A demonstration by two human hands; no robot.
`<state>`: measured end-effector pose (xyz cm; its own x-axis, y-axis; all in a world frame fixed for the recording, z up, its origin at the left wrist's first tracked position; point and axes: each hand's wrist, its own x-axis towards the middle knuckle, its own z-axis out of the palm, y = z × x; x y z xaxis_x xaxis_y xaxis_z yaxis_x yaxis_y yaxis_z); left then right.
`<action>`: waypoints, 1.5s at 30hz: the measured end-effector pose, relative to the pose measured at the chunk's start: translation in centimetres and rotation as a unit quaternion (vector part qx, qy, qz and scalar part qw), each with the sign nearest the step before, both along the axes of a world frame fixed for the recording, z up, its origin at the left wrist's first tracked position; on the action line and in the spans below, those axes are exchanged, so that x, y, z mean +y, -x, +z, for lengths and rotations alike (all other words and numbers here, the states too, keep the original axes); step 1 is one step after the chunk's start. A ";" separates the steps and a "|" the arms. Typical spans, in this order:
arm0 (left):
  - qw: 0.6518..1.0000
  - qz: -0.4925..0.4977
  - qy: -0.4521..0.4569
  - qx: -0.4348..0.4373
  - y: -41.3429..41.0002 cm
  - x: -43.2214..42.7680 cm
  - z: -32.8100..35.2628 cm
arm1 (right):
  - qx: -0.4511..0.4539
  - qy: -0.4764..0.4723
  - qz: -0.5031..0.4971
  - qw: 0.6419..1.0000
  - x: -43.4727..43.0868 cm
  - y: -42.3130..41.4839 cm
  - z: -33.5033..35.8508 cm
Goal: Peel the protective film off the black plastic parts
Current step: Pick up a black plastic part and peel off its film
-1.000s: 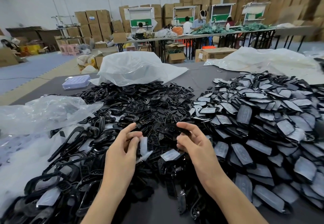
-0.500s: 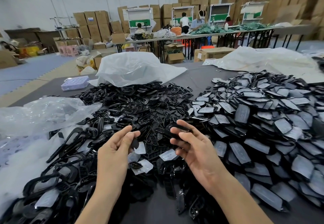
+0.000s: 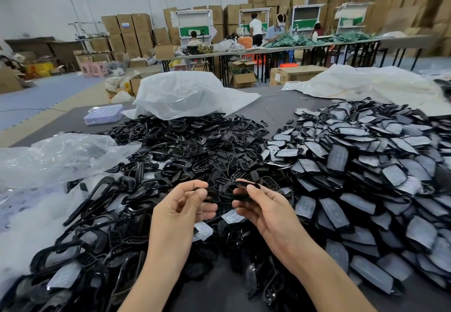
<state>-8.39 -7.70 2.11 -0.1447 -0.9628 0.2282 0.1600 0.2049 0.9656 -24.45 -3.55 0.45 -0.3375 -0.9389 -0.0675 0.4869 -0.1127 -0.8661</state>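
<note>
Gripping a black ring-shaped part (image 3: 238, 183) between thumb and curled fingers, the right hand (image 3: 266, 214) holds it up just on the near side of the heap of bare black parts (image 3: 195, 145). The left hand (image 3: 181, 210) is beside it with fingers curled. Its thumb and forefinger are pinched on a dark sliver (image 3: 195, 189) close to the part's left end; whether that sliver belongs to the part cannot be told. Under the hands, at the heap's near edge, lie loose pieces of pale film (image 3: 231, 215). Right of the heap spreads a pile of film-covered parts (image 3: 366, 165). Behind the heap sits a white plastic bag (image 3: 185, 96), left of it a clear bag (image 3: 61, 155), and at its far left a lilac box (image 3: 103, 114). All rest on a dark table (image 3: 275, 106).
</note>
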 end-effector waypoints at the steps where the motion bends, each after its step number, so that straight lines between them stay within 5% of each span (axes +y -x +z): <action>1: 1.000 0.001 0.008 -0.003 0.1 0.2 0.1 | 0.001 -0.003 -0.005 1.000 -0.1 0.0 -0.1; 12: 0.998 -0.009 0.040 -0.056 0.2 1.1 0.2 | 0.038 -0.016 0.044 0.998 0.3 -0.7 -0.1; 24: 0.950 0.018 0.159 -0.267 0.2 0.9 -1.0 | 0.069 0.009 0.090 0.994 0.7 -0.7 0.0; 40: 0.995 -0.027 0.011 -0.097 0.5 0.7 -0.5 | 0.081 0.072 0.131 0.985 1.2 -1.0 0.3; 43: 0.985 -0.015 0.061 -0.159 0.2 0.7 -0.7 | 0.119 0.065 0.124 0.983 1.2 -0.8 0.2; 45: 0.946 0.031 0.165 -0.279 -0.1 0.8 -1.0 | 0.176 0.055 0.089 0.979 1.1 -0.9 0.1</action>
